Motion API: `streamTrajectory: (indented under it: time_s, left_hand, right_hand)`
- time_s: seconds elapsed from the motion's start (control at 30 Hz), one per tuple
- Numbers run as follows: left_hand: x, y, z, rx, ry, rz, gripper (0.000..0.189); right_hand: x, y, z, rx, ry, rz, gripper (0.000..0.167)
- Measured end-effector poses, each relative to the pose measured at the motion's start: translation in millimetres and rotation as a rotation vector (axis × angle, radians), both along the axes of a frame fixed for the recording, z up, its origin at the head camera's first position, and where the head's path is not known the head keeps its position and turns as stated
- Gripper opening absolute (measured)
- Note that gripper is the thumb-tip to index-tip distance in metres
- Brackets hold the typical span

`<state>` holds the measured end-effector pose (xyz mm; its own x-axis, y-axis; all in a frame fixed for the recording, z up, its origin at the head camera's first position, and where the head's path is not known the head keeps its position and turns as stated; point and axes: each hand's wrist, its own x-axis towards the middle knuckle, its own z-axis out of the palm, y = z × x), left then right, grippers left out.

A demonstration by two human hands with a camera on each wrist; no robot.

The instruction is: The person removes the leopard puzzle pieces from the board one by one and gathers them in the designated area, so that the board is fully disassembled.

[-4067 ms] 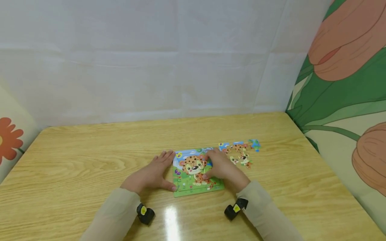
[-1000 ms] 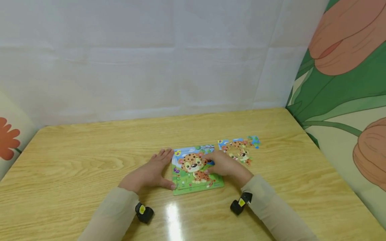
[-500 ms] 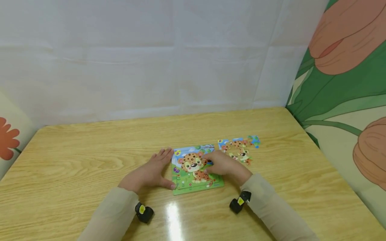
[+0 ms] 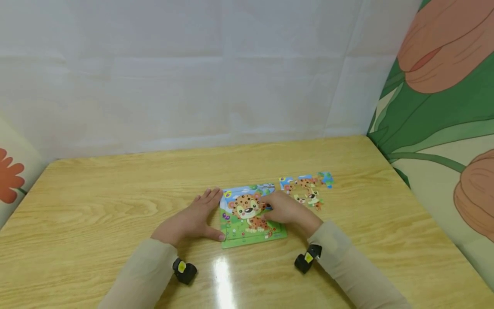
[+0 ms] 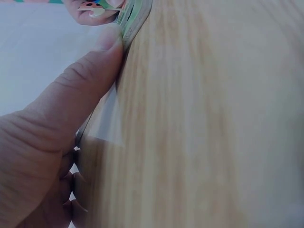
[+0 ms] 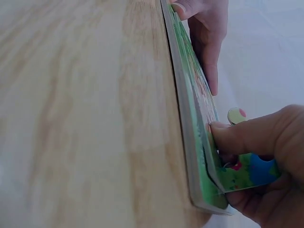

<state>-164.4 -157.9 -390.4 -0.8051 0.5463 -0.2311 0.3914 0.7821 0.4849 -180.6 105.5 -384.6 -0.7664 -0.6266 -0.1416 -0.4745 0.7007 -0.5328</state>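
A square jigsaw puzzle board (image 4: pixel 236 245) with a spotted leopard cub picture lies flat in the head view. My left hand (image 4: pixel 190 222) rests at its left side, fingers spread and straight, thumb tip on the lower left corner. The left wrist view shows that thumb (image 5: pixel 78 78) against the board's edge. At the right side, my right hand (image 4: pixel 284 209) pinches a puzzle piece. In the right wrist view this green and blue piece (image 6: pixel 242 175) is tilted up from the board's surface, between thumb and fingers. In the head view the hand hides most of it.
Several loose or joined puzzle pieces (image 4: pixel 311 198) with spotted fur and blue sky lie on the wooden table (image 4: pixel 115 206), just right and behind the right hand. A white cloth (image 4: pixel 173 86) hangs behind the table. A flower-printed wall (image 4: pixel 444 128) stands at the right.
Compared with about four seconds ago, the right wrist has shifted slightly right and the piece edges by the right hand look different. Over the last second, both hands stay nearly still.
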Motion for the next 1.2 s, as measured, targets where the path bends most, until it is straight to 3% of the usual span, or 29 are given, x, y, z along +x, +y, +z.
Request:
streamTrajectory:
  time_s: [0.3, 0.73, 0.97, 1.2]
  left_hand:
    - [-1.2, 1.4, -0.8, -0.004, -0.009, 0.0, 0.122]
    - [-2.5, 0.9, -4.1, -0.005, -0.007, -0.002, 0.122]
    - [-2.1, 1.1, -3.4, -0.004, -0.004, -0.002, 0.123]
    - [-1.2, 0.5, -2.1, -0.002, 0.006, -0.005, 0.122]
  right_hand:
    - [-1.2, 0, 0.7, 0.03, 0.002, 0.009, 0.03]
    - [-9.3, -1, 4.3, 0.047, -0.091, 0.064, 0.035]
    - [-10.2, 1, 3.7, 0.024, -0.113, 0.05, 0.035]
    - [-7.1, 1, 1.7, 0.011, -0.053, 0.054, 0.035]
